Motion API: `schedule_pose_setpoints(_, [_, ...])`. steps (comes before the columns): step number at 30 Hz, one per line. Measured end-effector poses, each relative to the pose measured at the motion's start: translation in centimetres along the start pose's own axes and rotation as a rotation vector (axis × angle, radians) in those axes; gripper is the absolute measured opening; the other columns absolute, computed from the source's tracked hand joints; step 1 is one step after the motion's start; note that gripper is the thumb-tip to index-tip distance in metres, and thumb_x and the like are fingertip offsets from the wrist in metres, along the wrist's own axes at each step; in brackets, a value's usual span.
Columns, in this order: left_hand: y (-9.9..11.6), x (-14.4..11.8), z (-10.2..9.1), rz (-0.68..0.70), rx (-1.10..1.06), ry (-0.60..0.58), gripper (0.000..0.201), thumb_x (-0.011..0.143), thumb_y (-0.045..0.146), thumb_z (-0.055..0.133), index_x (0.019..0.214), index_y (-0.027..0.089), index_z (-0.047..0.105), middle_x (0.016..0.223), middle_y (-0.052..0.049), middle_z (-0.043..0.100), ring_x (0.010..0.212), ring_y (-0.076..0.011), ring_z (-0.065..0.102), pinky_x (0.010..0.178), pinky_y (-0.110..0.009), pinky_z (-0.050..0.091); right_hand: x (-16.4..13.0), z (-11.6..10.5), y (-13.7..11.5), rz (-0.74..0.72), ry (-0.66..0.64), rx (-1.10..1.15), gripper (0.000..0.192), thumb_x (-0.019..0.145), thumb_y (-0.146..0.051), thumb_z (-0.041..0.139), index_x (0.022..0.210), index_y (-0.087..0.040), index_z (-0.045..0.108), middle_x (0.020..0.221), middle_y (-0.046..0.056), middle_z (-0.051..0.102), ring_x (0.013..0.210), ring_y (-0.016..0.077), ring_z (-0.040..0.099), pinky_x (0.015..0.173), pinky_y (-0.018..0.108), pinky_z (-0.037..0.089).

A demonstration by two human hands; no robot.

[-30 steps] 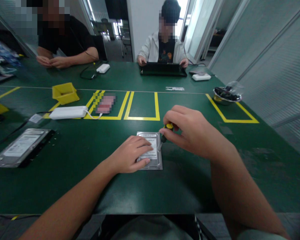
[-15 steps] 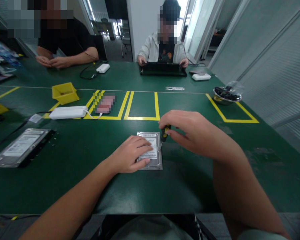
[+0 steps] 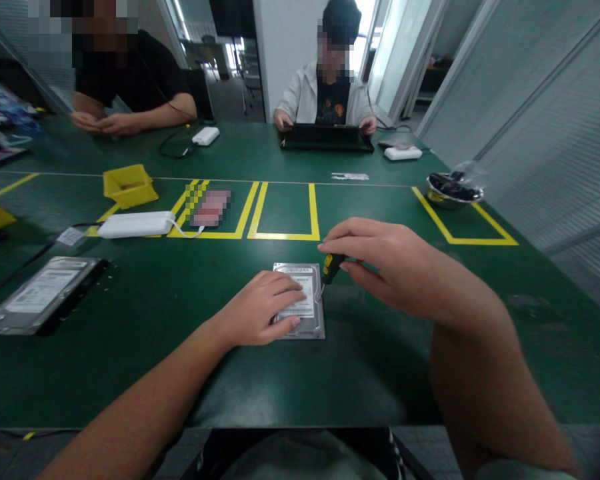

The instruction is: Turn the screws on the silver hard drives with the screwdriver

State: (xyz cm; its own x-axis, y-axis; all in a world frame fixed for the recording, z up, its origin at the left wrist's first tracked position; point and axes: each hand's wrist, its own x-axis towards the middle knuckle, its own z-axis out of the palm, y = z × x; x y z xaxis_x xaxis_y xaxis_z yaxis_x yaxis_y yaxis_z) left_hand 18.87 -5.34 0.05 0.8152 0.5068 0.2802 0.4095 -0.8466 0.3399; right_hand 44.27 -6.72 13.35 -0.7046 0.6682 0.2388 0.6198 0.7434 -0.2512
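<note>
Left hand (image 3: 263, 308) pressed flat on hard drive (image 3: 307, 313), lying mid-surface (image 3: 180, 360), long axis 12 to 6. Right hand (image 3: 380, 260), the nearer, pinched shut on screwdriver (image 3: 330, 265), tip down at the drive's 1 o'clock corner.

Left hand (image 3: 263, 308) is lying flat on a silver hard drive (image 3: 307, 313) near the front edge of the green table (image 3: 380, 373) — right hand (image 3: 380, 260) is pinching a small yellow-and-black screwdriver (image 3: 329, 267), tip touching the drive's right edge. A second drive (image 3: 37, 293) is sitting toward the left edge, and a metal bowl (image 3: 453, 190) toward the right edge.
</note>
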Motion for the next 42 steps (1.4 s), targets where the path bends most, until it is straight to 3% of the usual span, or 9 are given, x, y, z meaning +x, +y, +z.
schedule_pose_setpoints(9, [0.0, 0.0, 0.0, 0.004, 0.008, -0.007, 0.039, 0.094, 0.040, 0.051, 0.126, 0.021, 0.062, 0.124, -0.011, 0.064, 0.115, -0.0291, 0.056, 0.101, -0.047, 0.040, 0.3, 0.4, -0.4, 0.103, 0.024, -0.118, 0.009, 0.092, -0.023, 0.057, 0.096, -0.016, 0.062, 0.092, 0.007, 0.061, 0.080, 0.0183, 0.055, 0.071, 0.030, 0.039])
schedule_pose_setpoints(25, [0.0, -0.1, -0.1, 0.004, 0.013, -0.012, 0.040, 0.095, 0.039, 0.051, 0.128, 0.020, 0.061, 0.126, -0.011, 0.063, 0.116, -0.0287, 0.056, 0.102, -0.046, 0.039, 0.4, 0.3, -0.4, 0.127, 0.017, -0.120, 0.008, 0.091, -0.024, 0.059, 0.090, -0.016, 0.059, 0.084, 0.004, 0.061, 0.074, 0.0160, 0.054, 0.067, 0.028, 0.036])
schedule_pose_setpoints(29, [0.0, -0.2, -0.1, 0.009, 0.004, -0.002, 0.040, 0.095, 0.040, 0.050, 0.128, 0.019, 0.061, 0.125, -0.012, 0.064, 0.116, -0.0286, 0.056, 0.102, -0.046, 0.040, -0.5, -0.8, -0.5, 0.122, 0.126, -0.176, 0.011, 0.090, -0.029, 0.061, 0.093, -0.018, 0.061, 0.082, 0.002, 0.063, 0.073, 0.0166, 0.057, 0.067, 0.028, 0.038])
schedule_pose_setpoints(35, [0.2, -0.4, -0.5, 0.007, -0.002, 0.011, 0.050, 0.092, 0.052, 0.055, 0.128, 0.017, 0.060, 0.125, -0.013, 0.064, 0.116, -0.0297, 0.056, 0.102, -0.046, 0.040, -1.6, -2.2, -1.1, 0.275, 0.324, -0.406, 0.009, 0.088, -0.029, 0.062, 0.090, -0.020, 0.061, 0.080, 0.004, 0.063, 0.071, 0.0196, 0.057, 0.065, 0.031, 0.037])
schedule_pose_setpoints(38, [0.4, -0.5, -0.6, 0.031, -0.003, -0.002, 0.063, 0.088, 0.061, 0.058, 0.130, 0.015, 0.058, 0.126, -0.015, 0.063, 0.118, -0.0314, 0.056, 0.103, -0.047, 0.040, -1.3, -1.3, -0.4, 0.347, 0.286, -0.453, 0.010, 0.086, -0.027, 0.064, 0.088, -0.019, 0.059, 0.081, 0.005, 0.062, 0.071, 0.0205, 0.056, 0.064, 0.031, 0.037])
schedule_pose_setpoints(42, [0.5, -0.7, -0.5, 0.060, 0.007, -0.029, 0.077, 0.081, 0.071, 0.061, 0.133, 0.014, 0.056, 0.130, -0.017, 0.061, 0.121, -0.0340, 0.055, 0.105, -0.050, 0.039, -0.7, 1.8, 1.4, 0.454, 0.229, -0.492, 0.011, 0.087, -0.026, 0.062, 0.086, -0.018, 0.056, 0.084, 0.007, 0.060, 0.075, 0.0213, 0.054, 0.063, 0.030, 0.036])
